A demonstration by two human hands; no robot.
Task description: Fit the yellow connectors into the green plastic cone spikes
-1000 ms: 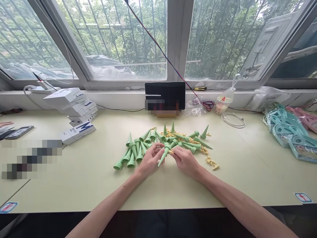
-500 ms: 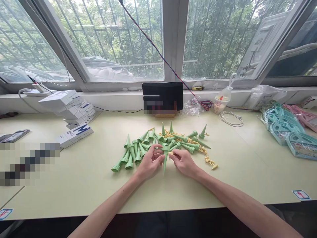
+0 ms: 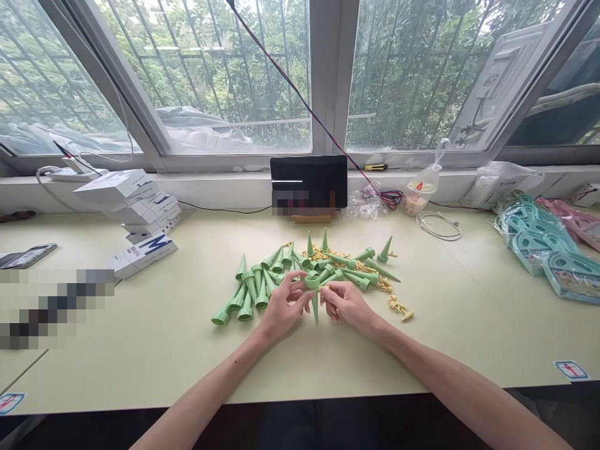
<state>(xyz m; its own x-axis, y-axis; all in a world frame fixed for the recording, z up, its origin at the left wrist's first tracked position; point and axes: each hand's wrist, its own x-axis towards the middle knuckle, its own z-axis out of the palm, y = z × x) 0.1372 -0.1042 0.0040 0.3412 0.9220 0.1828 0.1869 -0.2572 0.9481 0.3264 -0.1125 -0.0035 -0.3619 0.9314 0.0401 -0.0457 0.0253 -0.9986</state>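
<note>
My left hand [image 3: 287,306] grips a green plastic plant watering spike [image 3: 313,282] near its ribbed wide end, with its point hanging down towards me. On the right side of that spike, my right hand [image 3: 345,303] pinches a small yellow plastic valve [image 3: 324,288], mostly hidden by the fingers. The valve meets the spike just below the wide collar; how deep it sits I cannot tell. Behind both hands lies a pile of green spikes [image 3: 255,281], mixed on the right with small yellow valves [image 3: 385,284]. Several spikes stand upright on their wide ends.
A dark-screened tablet [image 3: 309,182] stands at the back. White boxes [image 3: 140,206] are stacked at the left, near a phone [image 3: 30,256]. A bagged cup [image 3: 419,190], a coiled white cable [image 3: 438,226] and wrapped teal plastic items [image 3: 539,234] lie at the right.
The held spike has tilted, its wide opening now facing up more and its tip swung slightly right. The right hand stays at its side with the yellow valve.
</note>
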